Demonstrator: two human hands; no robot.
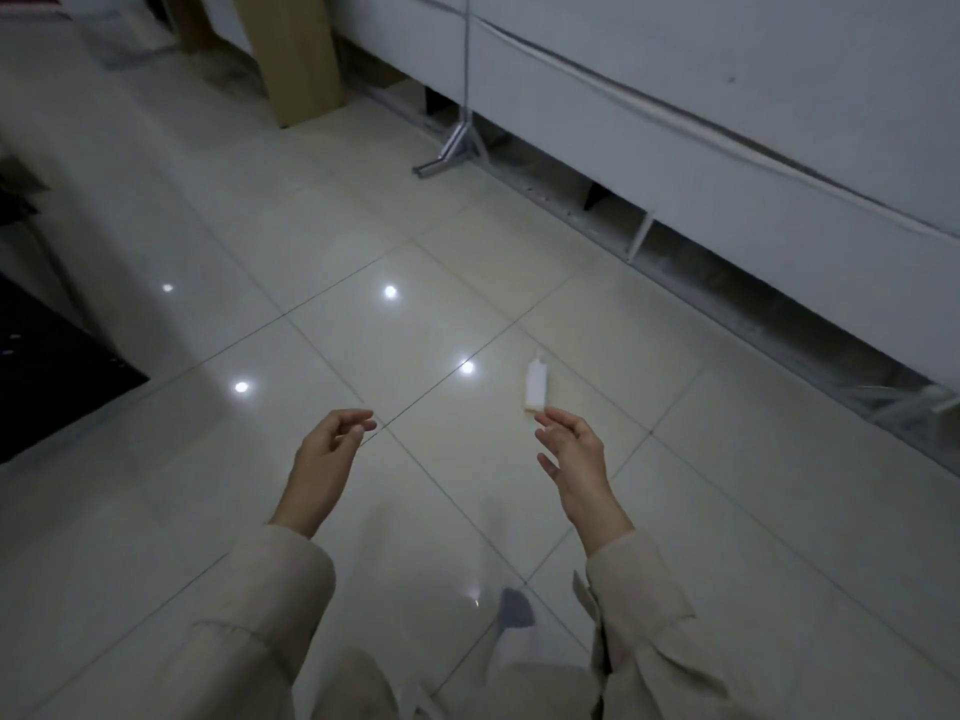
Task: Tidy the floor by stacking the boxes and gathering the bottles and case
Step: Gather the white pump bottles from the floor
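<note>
A small white bottle [537, 385] lies on the glossy tiled floor, its narrow cap pointing away from me. My right hand [574, 456] hovers just below and right of it, fingers apart and curled, fingertips close to the bottle's near end but not holding it. My left hand [332, 448] is raised over bare tiles to the left, fingers loosely curled, with nothing in it. Both arms wear beige sleeves. No boxes or case are in view.
A white cabinet front [727, 122] with a gap under it runs along the right. A metal stand foot [452, 148] sits by it. A tan panel [296, 54] stands at the back. A dark mat [47, 366] lies at the left. My feet show at the bottom.
</note>
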